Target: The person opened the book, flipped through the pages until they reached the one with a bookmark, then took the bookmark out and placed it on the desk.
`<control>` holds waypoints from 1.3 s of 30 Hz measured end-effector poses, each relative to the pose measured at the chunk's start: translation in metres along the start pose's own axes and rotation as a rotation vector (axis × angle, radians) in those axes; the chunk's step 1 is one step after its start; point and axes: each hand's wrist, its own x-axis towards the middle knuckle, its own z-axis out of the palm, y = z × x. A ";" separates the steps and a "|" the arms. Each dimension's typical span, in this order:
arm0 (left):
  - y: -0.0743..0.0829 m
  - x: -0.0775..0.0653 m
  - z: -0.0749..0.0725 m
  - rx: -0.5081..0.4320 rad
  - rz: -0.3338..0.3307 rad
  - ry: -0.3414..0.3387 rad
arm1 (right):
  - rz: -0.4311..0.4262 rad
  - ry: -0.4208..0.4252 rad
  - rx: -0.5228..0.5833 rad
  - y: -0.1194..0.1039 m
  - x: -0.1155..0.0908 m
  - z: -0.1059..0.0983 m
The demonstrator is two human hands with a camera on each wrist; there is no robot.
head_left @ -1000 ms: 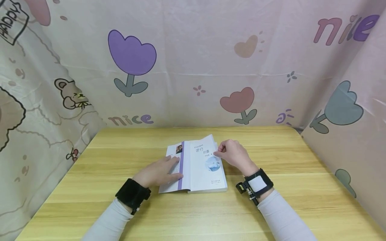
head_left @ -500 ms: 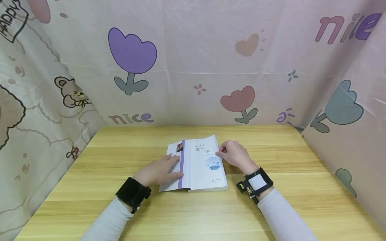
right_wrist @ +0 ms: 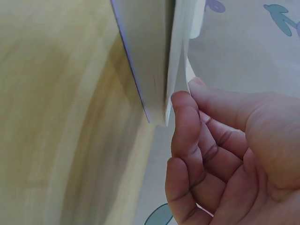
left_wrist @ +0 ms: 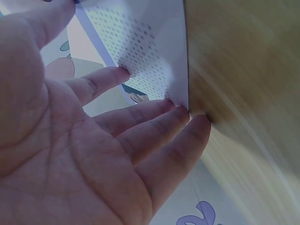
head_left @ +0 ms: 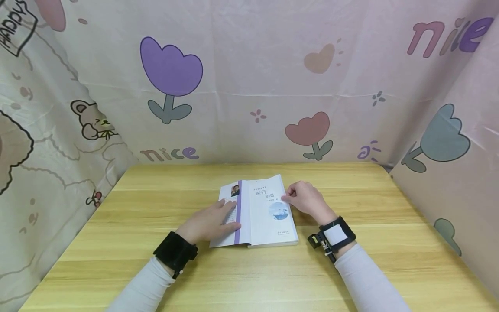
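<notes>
Book (head_left: 255,216): lying open on the table (head_left: 249,281) between the two hands, long axis running near to far; the thick block of leaves (right_wrist: 147,61) is on the right, the cover (head_left: 244,212) on the left.
Page (head_left: 273,223): on top of the block, its far right corner standing up from the leaves below.
Right hand (head_left: 306,199): the nearer to the page's free edge, just right of it and touching; thumb and forefinger pinch that edge, the other fingers curl inward. One sheet or several, I can't tell.
What matters: to my eye, that free edge, lying left of the right hand, with the fold farther left again.
Left hand (head_left: 208,221): rests on the cover, fingers apart, gripping nothing; its outermost fingertip reaches past the cover's edge.
Cover: inner side up, with a purple stripe (head_left: 239,197) and a small photo (head_left: 235,190) toward the far end.
Containers: none that I can see.
Bands: one black (head_left: 175,255) on the left wrist, another (head_left: 336,236) on the right.
Cloth (head_left: 249,56): flower-printed, hanging left, right and far.
</notes>
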 end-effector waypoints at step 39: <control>-0.024 0.004 -0.012 -0.046 0.088 0.056 | -0.315 -0.145 0.419 -0.040 -0.013 -0.019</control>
